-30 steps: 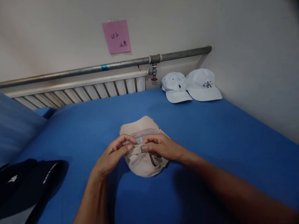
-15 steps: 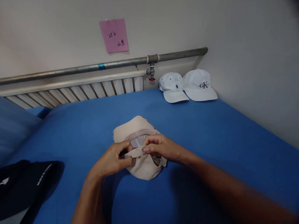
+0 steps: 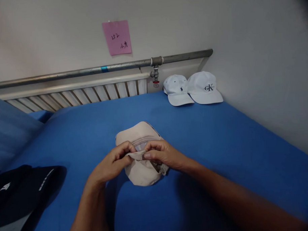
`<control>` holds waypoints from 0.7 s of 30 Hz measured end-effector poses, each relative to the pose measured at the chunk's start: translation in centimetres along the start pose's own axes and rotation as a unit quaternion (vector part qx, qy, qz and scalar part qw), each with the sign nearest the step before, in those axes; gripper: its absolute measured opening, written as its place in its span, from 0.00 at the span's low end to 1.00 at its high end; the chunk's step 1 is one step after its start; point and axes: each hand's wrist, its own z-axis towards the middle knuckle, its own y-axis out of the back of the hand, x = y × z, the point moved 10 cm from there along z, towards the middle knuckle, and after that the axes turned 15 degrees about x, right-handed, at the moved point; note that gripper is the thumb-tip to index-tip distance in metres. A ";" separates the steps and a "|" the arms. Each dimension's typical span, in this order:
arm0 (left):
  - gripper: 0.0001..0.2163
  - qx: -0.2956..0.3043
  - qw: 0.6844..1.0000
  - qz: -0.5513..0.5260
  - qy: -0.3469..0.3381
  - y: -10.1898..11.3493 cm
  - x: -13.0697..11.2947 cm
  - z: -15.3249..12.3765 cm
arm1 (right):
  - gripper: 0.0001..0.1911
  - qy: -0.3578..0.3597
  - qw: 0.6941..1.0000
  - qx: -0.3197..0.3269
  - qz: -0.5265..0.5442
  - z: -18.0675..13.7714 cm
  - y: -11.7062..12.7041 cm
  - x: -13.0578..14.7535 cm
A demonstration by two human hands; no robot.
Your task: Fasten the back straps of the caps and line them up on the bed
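Observation:
A beige baseball cap (image 3: 143, 175) lies on the blue-covered surface in front of me, its brim pointing away and its inside partly showing. My left hand (image 3: 115, 162) pinches the left part of the cap's back strap (image 3: 138, 156) between thumb and fingers. From the right, my right hand (image 3: 164, 154) grips the same strap, with the thumb pressed on its near face. The fingertips behind the strap are partly hidden. Below my right hand the strap opening and a loose fold of fabric show at the cap's right side.
Two white caps, one with a small dark emblem (image 3: 177, 89) and one with CK lettering (image 3: 205, 86), sit at the far right. Dark caps (image 3: 22, 191) lie at the left edge. A radiator (image 3: 92, 92) and metal pipe (image 3: 74, 73) run behind the blue surface (image 3: 93, 124).
My hands have drawn slightly closer together along the strap. My left hand has shifted up a little, and the strap looks more folded between my fingers.

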 end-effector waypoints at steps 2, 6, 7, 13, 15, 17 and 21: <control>0.03 0.002 0.999 -0.052 -0.006 0.2 0.2 -0.3 | 0.09 0.014 1.000 -0.011 -0.005 0.0 0.2 0.1; 0.05 -0.006 0.993 -0.117 0.010 0.9 1.3 -0.6 | 0.08 0.035 0.999 -0.020 -0.027 0.0 0.6 0.2; 0.06 -0.012 0.991 -0.130 0.014 1.0 1.6 -0.6 | 0.08 0.040 0.999 -0.010 -0.030 0.1 0.4 0.3; 0.05 -0.024 0.986 -0.165 0.019 1.1 2.3 -0.8 | 0.16 0.155 0.952 0.006 -0.263 -0.5 -1.5 3.7; 0.06 -0.004 0.986 -0.167 0.019 0.7 2.4 -0.8 | 0.16 0.208 0.903 0.024 -0.374 -1.2 -3.3 5.1; 0.07 0.007 0.987 -0.157 0.015 0.4 2.2 -0.8 | 0.17 0.244 0.860 0.035 -0.446 -1.7 -4.7 5.8; 0.08 0.031 0.995 -0.090 0.025 0.2 1.6 -1.2 | 0.20 0.264 0.818 0.017 -0.511 -2.2 -5.5 5.7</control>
